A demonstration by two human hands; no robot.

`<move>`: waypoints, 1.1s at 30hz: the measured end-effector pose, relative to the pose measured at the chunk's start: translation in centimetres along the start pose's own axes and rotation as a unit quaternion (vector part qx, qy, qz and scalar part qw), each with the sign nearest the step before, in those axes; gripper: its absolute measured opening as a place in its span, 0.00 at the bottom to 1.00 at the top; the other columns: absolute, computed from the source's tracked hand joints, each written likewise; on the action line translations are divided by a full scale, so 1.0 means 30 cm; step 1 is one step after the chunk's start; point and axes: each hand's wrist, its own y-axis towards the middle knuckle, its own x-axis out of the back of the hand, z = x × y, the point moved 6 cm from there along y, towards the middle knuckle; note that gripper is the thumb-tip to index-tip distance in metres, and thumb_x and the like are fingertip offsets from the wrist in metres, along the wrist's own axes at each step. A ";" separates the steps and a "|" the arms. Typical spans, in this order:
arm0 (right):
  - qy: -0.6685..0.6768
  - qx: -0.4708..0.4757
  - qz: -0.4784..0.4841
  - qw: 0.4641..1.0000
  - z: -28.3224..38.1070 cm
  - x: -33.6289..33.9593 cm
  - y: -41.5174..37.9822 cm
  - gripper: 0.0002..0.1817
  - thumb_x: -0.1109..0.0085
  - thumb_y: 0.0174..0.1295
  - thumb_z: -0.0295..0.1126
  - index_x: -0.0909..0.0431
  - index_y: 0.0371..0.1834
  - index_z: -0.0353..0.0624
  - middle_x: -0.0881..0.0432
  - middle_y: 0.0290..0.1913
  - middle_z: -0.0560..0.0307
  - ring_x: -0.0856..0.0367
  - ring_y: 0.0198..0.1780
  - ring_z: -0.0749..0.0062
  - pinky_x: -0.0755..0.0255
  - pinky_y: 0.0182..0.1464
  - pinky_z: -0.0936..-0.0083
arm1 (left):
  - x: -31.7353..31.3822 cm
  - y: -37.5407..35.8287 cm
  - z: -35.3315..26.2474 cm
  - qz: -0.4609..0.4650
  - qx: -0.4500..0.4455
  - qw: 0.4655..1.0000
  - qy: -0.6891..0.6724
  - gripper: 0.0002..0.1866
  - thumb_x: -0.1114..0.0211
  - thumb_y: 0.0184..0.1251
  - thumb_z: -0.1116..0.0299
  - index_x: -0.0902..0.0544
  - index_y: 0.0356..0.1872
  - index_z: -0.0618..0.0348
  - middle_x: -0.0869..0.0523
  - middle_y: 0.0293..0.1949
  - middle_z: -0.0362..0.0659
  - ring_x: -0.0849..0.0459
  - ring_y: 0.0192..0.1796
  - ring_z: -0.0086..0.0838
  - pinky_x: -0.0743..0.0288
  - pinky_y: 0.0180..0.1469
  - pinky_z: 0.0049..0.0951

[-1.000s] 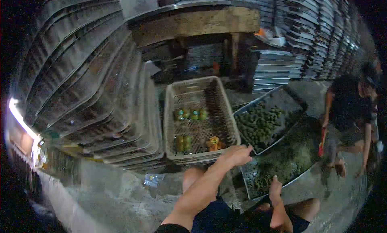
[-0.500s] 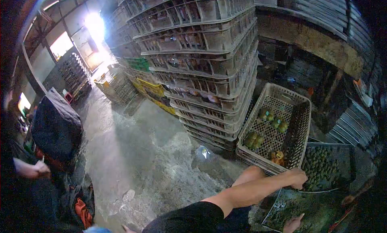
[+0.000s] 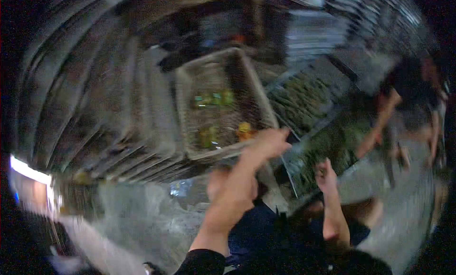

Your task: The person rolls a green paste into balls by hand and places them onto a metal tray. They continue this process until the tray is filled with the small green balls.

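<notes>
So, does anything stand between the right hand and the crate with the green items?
Yes: in this view the left hand lies between the right hand and the crate, by the crate's near right corner. The other person's arm is farther right, out of line.

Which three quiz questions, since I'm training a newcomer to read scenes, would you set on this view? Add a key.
1. Which hand is nearer the crate: A, the left hand, or B, the right hand?
2. True or false: the orange-yellow item lies at the crate's end farthest from the wearer.
3. Fill in: in the picture, the crate stands to the ___ of the near tray.
Key: 1 A; 2 false; 3 left.
</notes>
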 end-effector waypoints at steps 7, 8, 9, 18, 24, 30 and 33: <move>-0.271 0.092 -0.075 0.955 0.048 -0.048 0.011 0.22 0.43 0.66 0.49 0.30 0.20 0.46 0.31 0.18 0.65 0.37 0.16 0.78 0.43 0.19 0.75 | -0.022 -0.019 -0.022 -0.055 -0.050 0.997 0.016 0.31 0.41 0.67 0.54 0.32 0.66 0.60 0.26 0.63 0.56 0.26 0.64 0.48 0.31 0.64 0.41; -0.328 0.088 -0.033 0.940 0.049 -0.070 0.003 0.20 0.43 0.67 0.48 0.27 0.24 0.46 0.29 0.20 0.65 0.38 0.18 0.79 0.42 0.20 0.77 | -0.009 -0.027 -0.035 -0.056 -0.045 0.997 0.019 0.30 0.41 0.67 0.56 0.32 0.66 0.60 0.25 0.62 0.55 0.26 0.63 0.48 0.31 0.64 0.40; -0.284 0.073 0.014 0.956 0.035 -0.072 -0.014 0.17 0.42 0.66 0.47 0.25 0.33 0.44 0.23 0.29 0.63 0.33 0.20 0.78 0.38 0.23 0.79 | 0.005 -0.036 -0.048 -0.058 -0.040 0.997 0.022 0.29 0.40 0.67 0.57 0.31 0.65 0.60 0.25 0.62 0.55 0.26 0.63 0.48 0.32 0.64 0.40; -0.428 0.039 0.042 0.902 -0.393 0.430 0.280 0.24 0.52 0.69 0.55 0.26 0.41 0.42 0.21 0.27 0.55 0.24 0.26 0.66 0.31 0.29 0.69 | -0.003 -0.011 -0.027 -0.039 -0.037 0.998 0.045 0.31 0.40 0.67 0.58 0.33 0.67 0.62 0.27 0.64 0.57 0.28 0.65 0.49 0.35 0.67 0.38; -0.025 -0.033 0.018 0.999 -0.044 0.017 0.376 0.20 0.63 0.75 0.46 0.29 0.47 0.40 0.20 0.29 0.49 0.22 0.31 0.61 0.28 0.33 0.63 | -0.001 0.012 -0.023 -0.044 -0.044 0.997 0.045 0.31 0.39 0.66 0.59 0.34 0.67 0.62 0.27 0.63 0.57 0.28 0.64 0.49 0.35 0.67 0.40; -0.710 0.099 -0.069 0.694 -0.043 0.292 0.596 0.13 0.48 0.63 0.32 0.25 0.50 0.43 0.18 0.37 0.50 0.18 0.36 0.52 0.23 0.37 0.60 | 0.026 0.020 -0.023 -0.022 -0.046 0.998 0.049 0.31 0.39 0.65 0.59 0.33 0.65 0.65 0.28 0.64 0.57 0.28 0.65 0.48 0.35 0.67 0.42; -0.817 0.122 -0.086 0.557 -0.245 0.418 0.581 0.16 0.47 0.59 0.29 0.26 0.51 0.41 0.21 0.42 0.48 0.20 0.42 0.49 0.23 0.40 0.59 | 0.020 0.006 0.003 -0.011 -0.036 0.998 0.052 0.32 0.37 0.64 0.61 0.34 0.67 0.63 0.28 0.64 0.56 0.28 0.65 0.49 0.35 0.67 0.42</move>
